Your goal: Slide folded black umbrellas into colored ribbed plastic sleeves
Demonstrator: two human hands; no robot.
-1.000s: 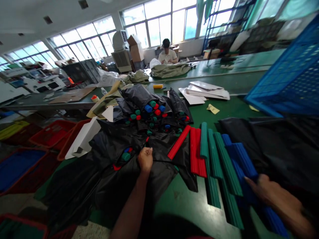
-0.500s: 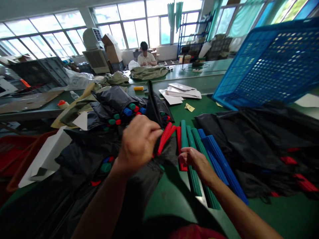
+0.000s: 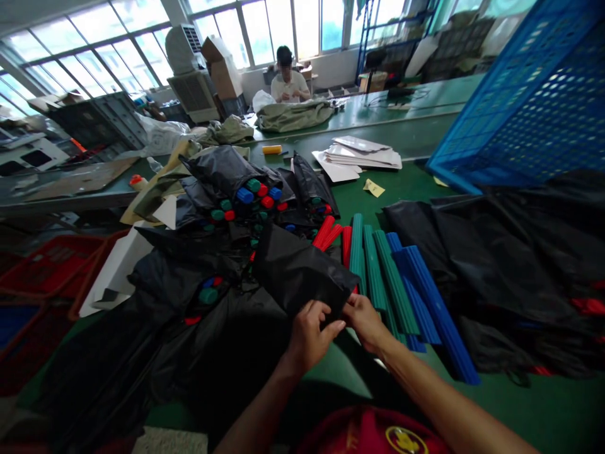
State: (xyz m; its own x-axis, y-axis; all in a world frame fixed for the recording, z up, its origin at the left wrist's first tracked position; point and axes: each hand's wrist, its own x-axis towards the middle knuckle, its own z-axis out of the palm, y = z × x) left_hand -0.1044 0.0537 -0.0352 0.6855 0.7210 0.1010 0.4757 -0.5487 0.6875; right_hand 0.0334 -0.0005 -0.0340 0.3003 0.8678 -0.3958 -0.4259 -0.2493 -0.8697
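Note:
A flat black bag (image 3: 302, 268) lies slanted in front of me, above the table. My left hand (image 3: 309, 331) is closed on its near edge, thumb and fingers curled at the fabric. At the bag's right corner my right hand (image 3: 366, 320) is closed too, pinching the edge beside a bit of red. Just right of the bag lie bundles of ribbed rods: red (image 3: 326, 234), green (image 3: 390, 277) and blue (image 3: 428, 309). Behind and left is a pile of black bags (image 3: 227, 173) with red, green and blue ends sticking out.
More black bags (image 3: 458, 246) lie on the right, under a tilted blue crate (image 3: 529, 120). White sheets (image 3: 363, 154) and a yellow paper scrap (image 3: 374, 187) rest farther back. Red crates (image 3: 51, 265) stand at the left. Another person (image 3: 287, 82) sits across the table.
My left hand has come down and right, and the black bag now stretches flat between my hands. My right hand has moved off the green rods to the bag's edge. The view has shifted.

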